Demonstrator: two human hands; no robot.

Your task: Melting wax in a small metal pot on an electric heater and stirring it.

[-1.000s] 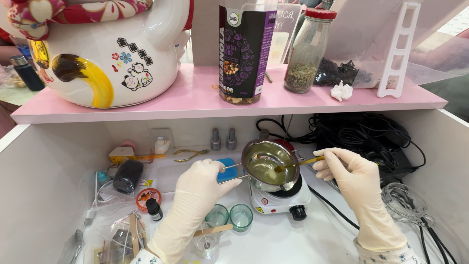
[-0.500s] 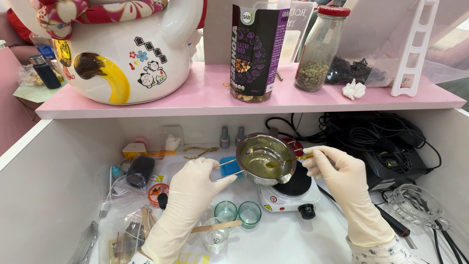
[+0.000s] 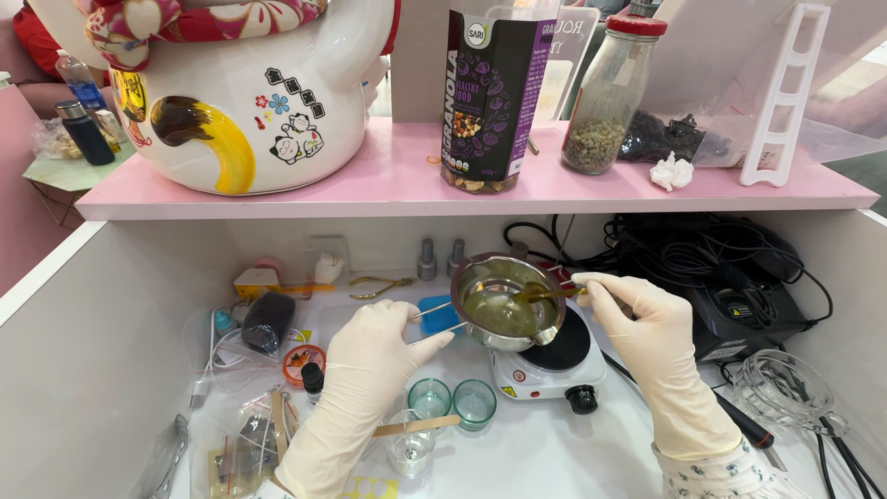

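Both my hands wear pale latex gloves. My left hand (image 3: 374,356) grips the wire handle of a small metal melting pot (image 3: 504,300) that holds yellowish liquid. The pot sits tilted over a small white electric hotplate (image 3: 550,365) with a black knob. My right hand (image 3: 642,319) pinches a thin stick (image 3: 554,294) whose tip dips into the liquid. Below the pot stand two small green glass cups (image 3: 453,399) and a clear glass (image 3: 409,448) with a wooden stick across it.
A pink shelf (image 3: 370,189) above carries a large ceramic lucky cat (image 3: 240,83), a dark snack pouch (image 3: 494,92) and a glass jar (image 3: 605,88). Black cables and a charger (image 3: 730,277) lie at right. Small bottles, bags and tools clutter the left.
The liquid in the pot has turned darker and greener around the stick. My right hand moved the stick slightly; my left hand kept its hold on the handle.
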